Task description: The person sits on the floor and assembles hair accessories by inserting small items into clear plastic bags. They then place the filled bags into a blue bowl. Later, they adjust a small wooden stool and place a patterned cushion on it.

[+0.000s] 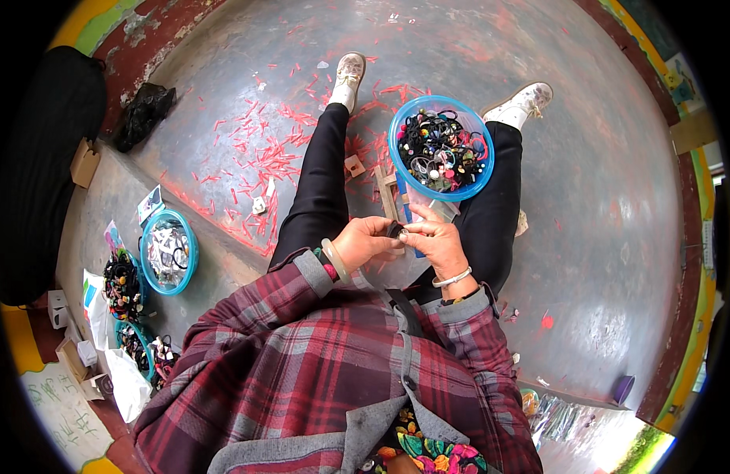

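Note:
Above my lap, my left hand [362, 243] and my right hand [437, 245] meet, fingertips pinched together. Between them is a small dark thing, which looks like a black hair tie [394, 229]; both hands grip it, and the fingers hide part of it. Just beyond, a blue-rimmed clear plastic tub [394, 146] rests against my right leg. It is heaped with hair ties [444, 150], mostly black, some with coloured beads and trinkets. Beside the tub, between my legs, stands a small wooden frame [384, 193] with a blue part, partly covered by my hands.
Red scraps [270, 150] litter the grey floor around my left leg. To the left stand a blue tub [194, 253] with white packets and smaller tubs of hair ties [121, 292]. A black plastic bag [144, 117] and a cardboard box [84, 163] sit near the left wall.

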`<state>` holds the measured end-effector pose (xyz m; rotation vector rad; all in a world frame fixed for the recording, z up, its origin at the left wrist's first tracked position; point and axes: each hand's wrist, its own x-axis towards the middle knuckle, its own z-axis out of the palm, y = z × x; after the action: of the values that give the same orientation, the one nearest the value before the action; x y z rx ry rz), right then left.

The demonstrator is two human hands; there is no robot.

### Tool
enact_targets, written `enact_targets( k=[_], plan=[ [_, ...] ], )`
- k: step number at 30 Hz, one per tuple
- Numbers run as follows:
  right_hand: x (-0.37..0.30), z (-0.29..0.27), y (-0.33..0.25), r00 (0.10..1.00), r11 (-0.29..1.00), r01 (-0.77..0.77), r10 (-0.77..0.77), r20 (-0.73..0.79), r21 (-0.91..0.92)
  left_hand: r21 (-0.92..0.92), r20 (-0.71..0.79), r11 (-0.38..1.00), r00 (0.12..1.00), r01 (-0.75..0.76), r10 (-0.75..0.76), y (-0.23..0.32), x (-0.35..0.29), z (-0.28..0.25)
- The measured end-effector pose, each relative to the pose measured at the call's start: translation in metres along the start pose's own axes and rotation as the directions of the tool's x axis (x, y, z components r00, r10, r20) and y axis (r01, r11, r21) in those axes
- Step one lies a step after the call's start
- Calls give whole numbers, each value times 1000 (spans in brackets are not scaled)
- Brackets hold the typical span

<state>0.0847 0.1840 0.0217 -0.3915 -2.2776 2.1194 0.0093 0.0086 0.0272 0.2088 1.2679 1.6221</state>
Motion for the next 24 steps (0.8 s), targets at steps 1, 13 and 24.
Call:
enact_targets(
  k=[1, 13, 24],
  plan=[
    [-1, 0, -3, 1000, 1000, -23, 23, 16, -3, 8, -5, 1000, 1000, 0, 0, 0, 0, 0],
    [2, -7, 0, 989, 960, 129, -107, 102, -249, 152, -50, 988, 998, -16, 24, -3, 2, 1],
    [0, -4, -8, 948, 951, -253, 207, 241, 178, 149, -38, 983, 993, -107, 114, 1, -3, 7]
  ],
)
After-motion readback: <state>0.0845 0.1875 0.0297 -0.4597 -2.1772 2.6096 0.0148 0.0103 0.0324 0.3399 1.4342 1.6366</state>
